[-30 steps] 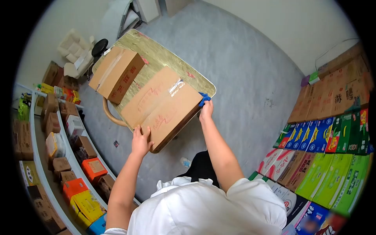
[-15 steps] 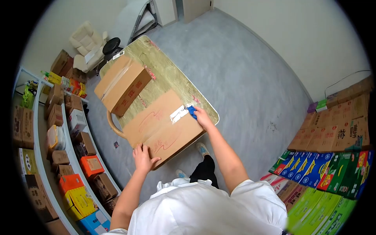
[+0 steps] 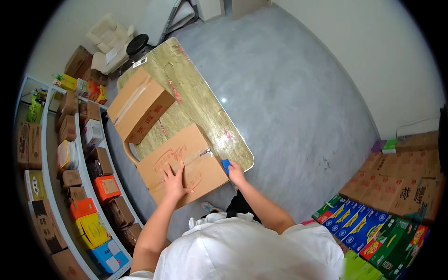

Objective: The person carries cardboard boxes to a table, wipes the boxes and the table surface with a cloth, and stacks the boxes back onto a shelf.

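A large cardboard box with red handwriting lies at the near end of the table. Clear tape runs along its top seam, shiny toward the right. My left hand rests on the box top, fingers spread and holding nothing. At the box's right end, my right hand grips a small blue object, whose exact kind I cannot make out. The fingers partly hide it. A second taped cardboard box with red printing stands farther along the table.
Shelves full of boxes line the left side. Stacked cartons and colourful packages stand along the right wall. A cream chair and a black stool are behind the table. A curved chair back shows at the table's left edge.
My right hand has moved with the blue object down past the box's right end. My left hand has slid from the near edge onto the top. The box sits slightly lower in view.
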Demonstrator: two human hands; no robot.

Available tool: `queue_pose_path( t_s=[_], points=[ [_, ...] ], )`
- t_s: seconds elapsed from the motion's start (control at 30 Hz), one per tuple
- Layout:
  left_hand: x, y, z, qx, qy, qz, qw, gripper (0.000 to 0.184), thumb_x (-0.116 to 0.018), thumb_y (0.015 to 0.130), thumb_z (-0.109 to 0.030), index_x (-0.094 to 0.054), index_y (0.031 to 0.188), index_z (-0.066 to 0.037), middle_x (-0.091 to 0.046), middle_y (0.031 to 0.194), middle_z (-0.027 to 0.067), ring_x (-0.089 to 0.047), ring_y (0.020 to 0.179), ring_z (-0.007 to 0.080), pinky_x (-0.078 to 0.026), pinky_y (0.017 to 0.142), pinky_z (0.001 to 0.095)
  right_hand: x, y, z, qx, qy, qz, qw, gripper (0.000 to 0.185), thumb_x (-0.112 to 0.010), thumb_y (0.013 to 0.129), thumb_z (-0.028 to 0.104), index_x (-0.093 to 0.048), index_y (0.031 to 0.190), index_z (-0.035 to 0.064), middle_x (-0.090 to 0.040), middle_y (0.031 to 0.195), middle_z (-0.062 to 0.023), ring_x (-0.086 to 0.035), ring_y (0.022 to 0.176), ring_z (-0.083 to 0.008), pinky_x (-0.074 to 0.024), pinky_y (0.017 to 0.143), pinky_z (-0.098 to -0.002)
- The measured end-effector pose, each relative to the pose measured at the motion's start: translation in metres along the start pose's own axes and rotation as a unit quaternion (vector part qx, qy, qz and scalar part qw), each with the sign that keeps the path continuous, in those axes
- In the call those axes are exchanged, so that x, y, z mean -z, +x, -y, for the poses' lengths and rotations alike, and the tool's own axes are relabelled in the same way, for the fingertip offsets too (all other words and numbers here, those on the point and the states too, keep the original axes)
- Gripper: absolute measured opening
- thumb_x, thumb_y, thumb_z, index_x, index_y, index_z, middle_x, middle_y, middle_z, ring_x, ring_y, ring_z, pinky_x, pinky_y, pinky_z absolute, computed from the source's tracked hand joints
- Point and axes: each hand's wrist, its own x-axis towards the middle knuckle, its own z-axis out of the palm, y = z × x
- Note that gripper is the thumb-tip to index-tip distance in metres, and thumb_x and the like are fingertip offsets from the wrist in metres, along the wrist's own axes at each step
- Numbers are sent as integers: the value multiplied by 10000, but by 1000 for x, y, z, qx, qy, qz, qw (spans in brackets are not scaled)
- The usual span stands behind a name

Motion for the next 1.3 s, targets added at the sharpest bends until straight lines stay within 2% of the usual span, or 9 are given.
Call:
queue_pose_path(
  t_s=[0.23, 0.33, 0.4, 0.57, 0.67, 0.87, 0.93, 1.2, 1.3],
  points=[
    [2, 2, -2, 7, 20, 6, 1000, 1266, -926, 399, -289, -237, 1461, -323, -42, 1519, 258, -127, 1356, 531, -333, 1026, 589, -32, 65, 82, -41, 50, 18, 998, 282, -495, 918, 101, -579, 1158, -19, -635, 1073, -131, -599, 976, -213, -443, 861, -312],
    [2, 1, -2, 2, 16, 0, 1000, 1254, -924, 402, -298, -245, 1457, -324, -48, 1516, 263, -136, 1354, 532, -336, 1020, 595, -53, 93, 115, 5, 32, 13, 999, 277, -497, 920, 97, -581, 1160, -14, -641, 1078, -131, -599, 987, -216, -445, 871, -307],
    [4, 1, -4, 7, 19, 1, 1000, 1243, -923, 409, -300, -251, 1454, -326, -50, 1516, 263, -135, 1355, 531, -336, 1018, 601, -66, 112, 132, 98, 22, 0, 995, 291, -512, 904, 131, -587, 1156, 8, -640, 1082, -196, -609, 1018, -305, -455, 888, -357],
    [6, 1, -5, 17, 17, 14, 1000, 1217, -920, 421, -307, -264, 1446, -329, -51, 1517, 260, -126, 1359, 527, -330, 1017, 613, -72, 147, 139, 125, 29, 49, 990, 268, -516, 904, 141, -612, 1127, 26, -652, 1056, -198, -623, 997, -317, -473, 863, -368],
    [9, 0, -7, 20, 10, 15, 1000, 1209, -919, 427, -302, -266, 1444, -335, -51, 1518, 256, -119, 1362, 523, -324, 1024, 613, -68, 169, 91, 100, -50, 57, 992, 272, -499, 887, 118, -630, 1102, 14, -651, 1028, -222, -625, 973, -347, -474, 843, -380],
    [7, -3, -3, 27, -22, 5, 999, 1208, -919, 420, -285, -273, 1438, -355, -58, 1525, 235, -98, 1367, 520, -307, 1028, 627, -38, 104, 62, 53, -89, 44, 994, 279, -491, 886, 119, -620, 1097, -9, -644, 1020, -239, -621, 964, -348, -462, 824, -398],
    [8, -4, -2, 14, -21, 5, 1000, 1205, -917, 424, -283, -270, 1438, -363, -57, 1527, 227, -92, 1365, 524, -301, 1024, 639, -28, 73, 77, 18, -44, 35, 998, 246, -499, 904, 141, -612, 1046, -24, -660, 948, -155, -612, 888, -219, -453, 803, -335],
    [7, -5, 3, 14, -33, 14, 999, 1164, -898, 486, -314, -243, 1447, -374, -74, 1524, 226, -105, 1360, 529, -295, 1023, 637, -22, 69, 108, -9, -16, 33, 999, 365, -582, 823, 75, -563, 1167, -44, -635, 1053, -177, -611, 952, -257, -461, 860, -340],
    [11, -7, 6, 8, -41, 17, 999, 1148, -886, 514, -336, -229, 1456, -359, -92, 1519, 228, -115, 1367, 509, -284, 1028, 637, -38, 62, 144, 151, -57, -13, 987, 321, -601, 791, 27, -587, 1107, -25, -628, 1013, -174, -605, 937, -257, -456, 859, -349]
  ],
)
